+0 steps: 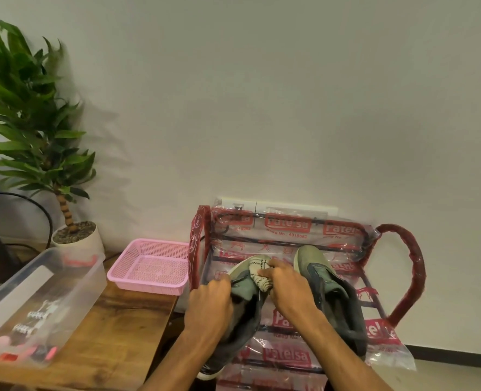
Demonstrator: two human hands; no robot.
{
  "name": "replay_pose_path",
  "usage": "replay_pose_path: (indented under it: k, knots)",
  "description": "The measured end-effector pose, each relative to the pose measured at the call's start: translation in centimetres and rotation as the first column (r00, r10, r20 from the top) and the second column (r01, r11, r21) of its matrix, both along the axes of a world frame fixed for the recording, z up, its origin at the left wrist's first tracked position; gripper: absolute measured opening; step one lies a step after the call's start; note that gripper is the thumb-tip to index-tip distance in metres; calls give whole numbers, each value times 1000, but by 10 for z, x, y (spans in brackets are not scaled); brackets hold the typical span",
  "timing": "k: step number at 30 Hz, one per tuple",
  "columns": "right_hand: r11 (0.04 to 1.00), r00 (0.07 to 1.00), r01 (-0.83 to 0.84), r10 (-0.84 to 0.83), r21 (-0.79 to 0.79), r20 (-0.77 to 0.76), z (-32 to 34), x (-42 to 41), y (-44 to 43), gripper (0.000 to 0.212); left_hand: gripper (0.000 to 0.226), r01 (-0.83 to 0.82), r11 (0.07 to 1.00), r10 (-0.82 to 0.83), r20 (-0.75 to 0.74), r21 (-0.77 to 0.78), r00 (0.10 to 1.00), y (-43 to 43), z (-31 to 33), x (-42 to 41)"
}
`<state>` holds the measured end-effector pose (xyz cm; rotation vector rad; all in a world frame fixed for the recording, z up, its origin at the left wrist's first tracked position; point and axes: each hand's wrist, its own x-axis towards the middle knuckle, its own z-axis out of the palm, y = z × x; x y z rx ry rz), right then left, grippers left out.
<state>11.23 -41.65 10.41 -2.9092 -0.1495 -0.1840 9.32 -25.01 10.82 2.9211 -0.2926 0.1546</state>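
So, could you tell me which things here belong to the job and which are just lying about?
Job: left hand gripping the shoe; right hand holding the cloth against it.
Lying about: second shoe, pink basket, clear box, potted plant.

Your left shoe (247, 283): olive green, dark grey
Your cloth (260, 270): cream, dark stitched lines
Your right shoe (326, 289): olive, charcoal
Basket (149, 266): pink lattice
Rack wrap (287, 227): clear, red lettering
Counter (115, 328): brown wood grain

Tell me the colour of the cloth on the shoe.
Cream with dark stitching; the cloth shows best in the head view.
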Motion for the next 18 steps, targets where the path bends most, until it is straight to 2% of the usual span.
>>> replay_pose_path:
  k: [5,9,12,15,18]
  knots:
    - [982,987,-158,156,104,32,-10,-22,6,59,28,-33,994,33,0,-101,999,2,-2,5]
    - [999,1000,2,-2,-36,-11,-15,-16,-6,56,20,-22,991,26,21,-134,999,-2,0,2]
    - [993,993,110,-112,-35,-40,-13,-9,-7,51,19,-4,987,4,1,-164,1000,-3,-2,3]
    - [987,984,160,-160,-7,-74,-18,-9,-8,50,24,-7,968,-16,-87,-249,996,3,-1,4]
    - [985,982,172,-170,13,-82,-24,-11,-6,54,31,-49,977,16,-160,-205,987,11,-1,3]
